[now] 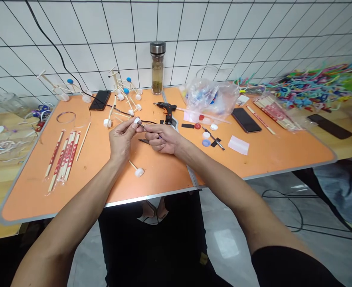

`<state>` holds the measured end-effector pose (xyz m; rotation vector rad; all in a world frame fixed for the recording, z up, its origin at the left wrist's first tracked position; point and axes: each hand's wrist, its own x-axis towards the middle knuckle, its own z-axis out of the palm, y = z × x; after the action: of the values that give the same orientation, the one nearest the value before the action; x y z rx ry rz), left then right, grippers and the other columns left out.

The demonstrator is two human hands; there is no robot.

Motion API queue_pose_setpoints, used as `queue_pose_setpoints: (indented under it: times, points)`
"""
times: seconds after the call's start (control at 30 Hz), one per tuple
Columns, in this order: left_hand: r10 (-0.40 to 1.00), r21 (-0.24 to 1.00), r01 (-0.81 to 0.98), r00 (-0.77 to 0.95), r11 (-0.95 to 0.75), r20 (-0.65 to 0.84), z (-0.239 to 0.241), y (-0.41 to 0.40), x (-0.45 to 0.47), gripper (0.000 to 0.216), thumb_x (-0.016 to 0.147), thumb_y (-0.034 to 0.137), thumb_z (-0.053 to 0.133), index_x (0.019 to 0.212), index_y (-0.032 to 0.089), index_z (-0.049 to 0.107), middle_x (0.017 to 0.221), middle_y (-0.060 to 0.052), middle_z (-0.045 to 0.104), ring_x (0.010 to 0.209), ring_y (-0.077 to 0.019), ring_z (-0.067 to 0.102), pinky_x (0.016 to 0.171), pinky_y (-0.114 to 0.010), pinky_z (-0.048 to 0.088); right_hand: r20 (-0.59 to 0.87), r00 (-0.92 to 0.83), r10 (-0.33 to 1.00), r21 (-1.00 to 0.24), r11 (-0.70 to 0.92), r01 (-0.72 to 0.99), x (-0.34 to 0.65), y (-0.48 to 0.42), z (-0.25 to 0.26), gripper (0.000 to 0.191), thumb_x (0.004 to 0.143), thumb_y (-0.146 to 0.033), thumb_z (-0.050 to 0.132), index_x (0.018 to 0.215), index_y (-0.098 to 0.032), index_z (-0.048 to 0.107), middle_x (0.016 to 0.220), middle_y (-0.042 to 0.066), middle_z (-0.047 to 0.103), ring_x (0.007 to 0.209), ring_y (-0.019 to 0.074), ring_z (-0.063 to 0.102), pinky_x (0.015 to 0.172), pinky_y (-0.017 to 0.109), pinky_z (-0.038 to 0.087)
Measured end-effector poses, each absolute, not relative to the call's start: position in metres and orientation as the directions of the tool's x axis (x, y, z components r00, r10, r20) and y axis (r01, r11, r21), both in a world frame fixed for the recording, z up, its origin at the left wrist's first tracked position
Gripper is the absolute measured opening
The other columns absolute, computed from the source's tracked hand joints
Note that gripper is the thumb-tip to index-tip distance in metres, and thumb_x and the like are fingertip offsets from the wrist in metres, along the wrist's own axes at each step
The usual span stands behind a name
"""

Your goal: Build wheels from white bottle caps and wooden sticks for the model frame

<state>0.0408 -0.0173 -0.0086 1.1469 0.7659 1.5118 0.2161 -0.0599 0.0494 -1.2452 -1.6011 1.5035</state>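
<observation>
My left hand (122, 137) pinches a small white bottle cap (137, 120) between thumb and fingers, above the middle of the orange table. My right hand (164, 138) is closed around what look like opened scissors (144, 141). One narrow metal blade points at the cap, while the other dark blade sticks out below the fingers; their handles are mostly hidden. Whether the tip touches the cap I cannot tell. Below my hands, a stick with a white cap on its end (139, 172) lies on the table. Just behind stands a stick frame with white caps (107, 122).
Behind my hands are a black glue gun (167, 109) with its cord and a tall glass bottle (157, 71). Wrapped chopsticks (68, 155) lie left. Rightward are a clear plastic bag (212, 97), loose caps (206, 142), a craft knife (216, 140) and a phone (246, 120).
</observation>
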Motion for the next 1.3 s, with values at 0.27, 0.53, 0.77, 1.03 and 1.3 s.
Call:
queue_pose_setpoints:
  times: [0.27,0.53,0.77,1.03,1.3]
  points:
    - [0.996,0.929,-0.358,-0.025,-0.092,0.089,-0.020,-0.018,0.044,0.042,0.069,0.045,0.112,0.100,0.022,0.095,0.105,-0.007,0.092,0.094,-0.0208,0.085,0.098,-0.038,0.070,0.126,-0.126,0.984,-0.528,0.174,0.832,0.204,-0.076,0.024,0.046,0.117,-0.035,0.042,0.151,-0.019,0.068,0.123,0.020,0.082,0.104,0.0344,0.075,0.088,0.039,0.050]
    - [0.978,0.913,-0.376,0.064,-0.160,0.198,-0.010,-0.019,0.042,0.042,0.073,0.051,0.109,0.103,0.025,0.095,0.104,-0.006,0.092,0.096,-0.0198,0.085,0.104,-0.039,0.069,-0.161,-0.415,0.895,-0.986,-0.131,0.099,0.225,-0.057,0.041,0.032,0.112,-0.041,0.042,0.118,-0.021,0.066,0.063,-0.012,0.025,0.050,0.0142,0.013,0.050,0.025,0.023]
    - [0.993,0.938,-0.330,0.016,-0.108,0.120,-0.020,-0.018,0.041,0.042,0.069,0.048,0.111,0.101,0.025,0.096,0.106,-0.005,0.092,0.096,-0.0206,0.085,0.100,-0.038,0.070,0.140,-0.086,0.986,-0.576,0.152,0.803,0.203,-0.076,0.027,0.041,0.115,-0.035,0.048,0.144,-0.017,0.071,0.108,0.016,0.079,0.086,0.0277,0.068,0.078,0.035,0.046]
    - [0.979,0.900,-0.401,0.032,-0.171,0.200,-0.005,-0.022,0.045,0.034,0.075,0.044,0.109,0.102,0.027,0.095,0.105,-0.005,0.091,0.096,-0.0206,0.085,0.106,-0.042,0.069,-0.018,-0.363,0.932,-0.960,0.086,0.267,0.225,-0.058,0.033,0.048,0.112,-0.052,0.043,0.129,-0.020,0.074,0.066,-0.007,0.039,0.050,0.0152,0.027,0.053,0.026,0.034]
    - [0.992,0.939,-0.322,0.001,-0.120,0.127,-0.017,-0.020,0.042,0.035,0.074,0.042,0.109,0.100,0.025,0.095,0.104,-0.005,0.092,0.099,-0.0223,0.085,0.103,-0.039,0.069,0.093,-0.100,0.991,-0.669,0.137,0.731,0.202,-0.074,0.029,0.045,0.116,-0.039,0.047,0.147,-0.016,0.071,0.115,0.019,0.081,0.097,0.0314,0.071,0.080,0.036,0.048]
